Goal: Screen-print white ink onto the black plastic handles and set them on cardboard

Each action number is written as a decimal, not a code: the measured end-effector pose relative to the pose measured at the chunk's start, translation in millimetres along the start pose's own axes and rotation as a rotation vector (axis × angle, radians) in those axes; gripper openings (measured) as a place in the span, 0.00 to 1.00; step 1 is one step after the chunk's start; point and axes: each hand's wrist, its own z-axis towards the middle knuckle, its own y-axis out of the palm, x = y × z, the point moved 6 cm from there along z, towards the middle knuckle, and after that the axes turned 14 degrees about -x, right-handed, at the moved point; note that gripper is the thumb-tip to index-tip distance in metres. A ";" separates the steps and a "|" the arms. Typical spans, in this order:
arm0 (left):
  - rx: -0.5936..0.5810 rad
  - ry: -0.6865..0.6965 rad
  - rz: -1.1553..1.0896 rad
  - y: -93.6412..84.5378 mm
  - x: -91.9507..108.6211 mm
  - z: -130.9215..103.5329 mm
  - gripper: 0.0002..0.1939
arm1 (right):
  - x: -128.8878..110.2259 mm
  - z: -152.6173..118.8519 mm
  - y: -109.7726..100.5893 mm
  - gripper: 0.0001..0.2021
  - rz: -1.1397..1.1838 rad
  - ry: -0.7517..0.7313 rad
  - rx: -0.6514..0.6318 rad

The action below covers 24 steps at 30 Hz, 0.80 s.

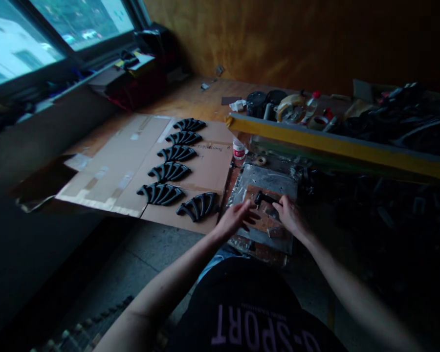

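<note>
My right hand (289,215) is closed around one end of a black bar-like piece (267,198) with a short, thicker head at its left end, perhaps a small hammer or a handle part; I cannot tell which. My left hand (239,216) is just left of that head, fingers spread and apart from it. Both hands are over a small wooden board (255,191) on a worn grey plate (275,177). A small clear block (275,232) lies near the board's front edge.
Several fan-shaped black ribbed pieces (166,194) lie on flattened cardboard (110,166) to the left. Behind the plate are a small red-and-white bottle (238,149) and a tape roll (260,160). A yellow-edged barrier (315,135) runs rightward, with a dark heap (407,115) behind it.
</note>
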 end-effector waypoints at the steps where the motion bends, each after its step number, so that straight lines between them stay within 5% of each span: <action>1: -0.010 -0.053 -0.053 4.7 -23.0 -5.8 0.34 | -19.9 -3.2 -1.9 0.08 0.002 -0.062 0.038; 3: 0.118 -0.034 -0.156 -0.9 -53.0 -17.1 0.33 | -71.1 -12.4 1.7 0.09 -0.028 -0.253 0.090; 5: 0.362 0.041 -0.195 -27.2 -69.3 -32.9 0.32 | -124.0 -20.6 14.7 0.08 -0.058 -0.458 0.070; 8: 0.651 0.004 -0.123 -88.3 -90.3 -67.4 0.31 | -178.8 -13.0 35.3 0.08 -0.033 -0.650 -0.021; 11: 0.774 -0.239 0.042 -152.9 -117.2 -102.1 0.31 | -199.1 25.0 50.0 0.13 -0.049 -0.618 -0.105; 14: 0.779 -0.442 0.147 -198.4 -139.1 -117.0 0.31 | -204.2 68.1 68.1 0.17 -0.165 -0.455 -0.235; 17: 0.700 -0.558 0.229 -220.2 -146.7 -106.2 0.32 | -211.5 92.6 89.5 0.21 -0.235 -0.346 -0.394; 24: 0.624 -0.676 0.496 -258.3 -122.2 -68.7 0.33 | -216.8 120.5 107.2 0.21 -0.184 -0.299 -0.396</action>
